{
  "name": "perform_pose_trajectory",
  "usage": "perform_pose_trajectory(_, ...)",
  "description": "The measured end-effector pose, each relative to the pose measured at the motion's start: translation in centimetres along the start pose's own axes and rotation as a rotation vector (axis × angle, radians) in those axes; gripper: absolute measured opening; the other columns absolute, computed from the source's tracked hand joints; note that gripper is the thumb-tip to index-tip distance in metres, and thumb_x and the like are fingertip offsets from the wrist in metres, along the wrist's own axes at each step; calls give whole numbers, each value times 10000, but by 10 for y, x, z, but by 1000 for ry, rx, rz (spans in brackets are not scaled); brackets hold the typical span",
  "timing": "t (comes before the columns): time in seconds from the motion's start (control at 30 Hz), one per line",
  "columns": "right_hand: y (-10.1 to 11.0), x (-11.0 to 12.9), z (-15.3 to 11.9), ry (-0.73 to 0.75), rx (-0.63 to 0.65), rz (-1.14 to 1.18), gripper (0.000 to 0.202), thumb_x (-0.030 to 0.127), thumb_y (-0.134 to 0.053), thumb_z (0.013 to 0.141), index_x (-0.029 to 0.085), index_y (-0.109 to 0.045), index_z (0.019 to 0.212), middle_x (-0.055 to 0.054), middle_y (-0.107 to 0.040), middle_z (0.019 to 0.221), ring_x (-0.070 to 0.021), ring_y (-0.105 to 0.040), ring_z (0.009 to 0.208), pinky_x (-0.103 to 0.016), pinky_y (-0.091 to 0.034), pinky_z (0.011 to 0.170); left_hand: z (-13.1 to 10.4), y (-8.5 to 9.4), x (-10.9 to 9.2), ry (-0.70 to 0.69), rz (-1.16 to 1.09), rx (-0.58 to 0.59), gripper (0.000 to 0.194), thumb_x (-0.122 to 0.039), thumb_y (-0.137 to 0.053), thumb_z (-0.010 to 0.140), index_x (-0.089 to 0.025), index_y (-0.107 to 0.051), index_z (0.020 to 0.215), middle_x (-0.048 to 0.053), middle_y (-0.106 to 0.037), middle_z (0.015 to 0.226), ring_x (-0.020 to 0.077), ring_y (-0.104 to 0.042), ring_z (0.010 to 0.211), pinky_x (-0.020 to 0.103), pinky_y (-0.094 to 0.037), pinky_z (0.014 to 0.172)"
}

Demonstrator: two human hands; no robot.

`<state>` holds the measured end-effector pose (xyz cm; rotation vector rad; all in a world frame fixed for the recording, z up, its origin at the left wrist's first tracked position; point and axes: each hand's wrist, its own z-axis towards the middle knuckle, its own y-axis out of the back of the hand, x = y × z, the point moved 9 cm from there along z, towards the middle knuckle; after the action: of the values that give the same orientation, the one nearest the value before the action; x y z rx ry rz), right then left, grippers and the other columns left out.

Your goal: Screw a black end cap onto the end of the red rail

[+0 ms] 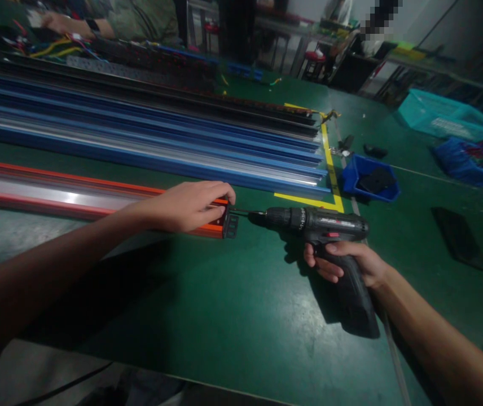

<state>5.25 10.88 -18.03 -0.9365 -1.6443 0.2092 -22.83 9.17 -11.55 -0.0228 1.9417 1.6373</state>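
Observation:
My left hand (pixel 186 206) is wrapped over the right end of a long orange-red metal profile (pixel 76 197) that lies on the table. At that end sits a black end cap (pixel 231 224), by my fingertips. My right hand (pixel 343 262) grips a black cordless drill (pixel 321 223) by its handle, a finger near the trigger. The drill points left, and its long thin bit (pixel 244 211) reaches the end cap. Whether the tip sits in a screw is too small to tell.
Behind lie several blue profiles (pixel 161 149) and black ones, their ends near yellow tape (pixel 328 152). Right of them stand a blue bin (pixel 370 177), a teal basket (pixel 447 115) and a dark flat object (pixel 457 237). Across the table, another person's hand (pixel 57 23) is near wires.

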Motion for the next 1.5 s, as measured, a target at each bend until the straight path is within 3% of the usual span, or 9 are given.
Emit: perform_pose_trajectory(1.5, -2, 1, 1, 13, 0, -14, 276, 287, -773, 970, 56, -816, 1115, -130, -800, 987, -60, -536, 542, -202, -602, 591, 0, 0, 0, -2, 2, 0, 307, -407, -449, 1051, -234, -623, 1237, 63, -714, 1217, 246, -672, 1074, 334, -467, 909)
